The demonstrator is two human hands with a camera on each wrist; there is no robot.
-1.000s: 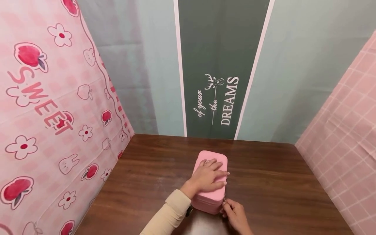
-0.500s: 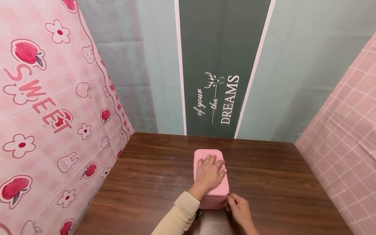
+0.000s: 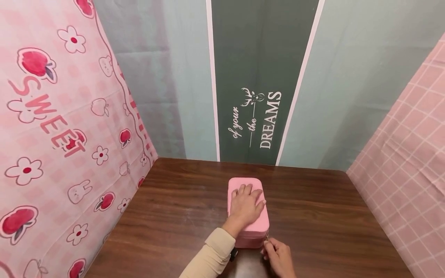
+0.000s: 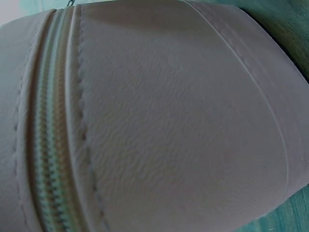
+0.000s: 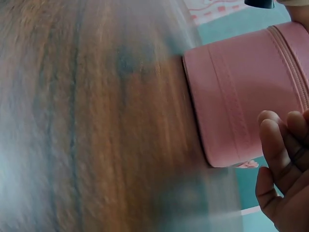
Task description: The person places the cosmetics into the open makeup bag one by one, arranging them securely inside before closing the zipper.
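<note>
A pink zip-up case (image 3: 259, 226) with rounded corners lies on the brown wooden table. My left hand (image 3: 245, 208) rests on its lid, fingers spread. At the near right corner my right hand (image 3: 279, 256) pinches a small metal zipper pull (image 3: 267, 235). In the left wrist view the case's side fills most of the frame, with the zipper (image 4: 50, 125) running along it; the left hand is out of that view. The right wrist view has the case's near end beside the curled right-hand fingers, whose tips are partly cut off at the frame edge.
The wood-grain table (image 3: 180, 216) spreads out on both sides of the case. A pink printed cloth (image 3: 62, 154) hangs on the left, a green and grey one (image 3: 250, 58) at the back, and a pink checked one (image 3: 410, 154) on the right.
The case has turned slightly and now points straighter away from me. My left hand turned with it and stays on the lid. The right hand went right and forward, then back, still pinching the pull.
</note>
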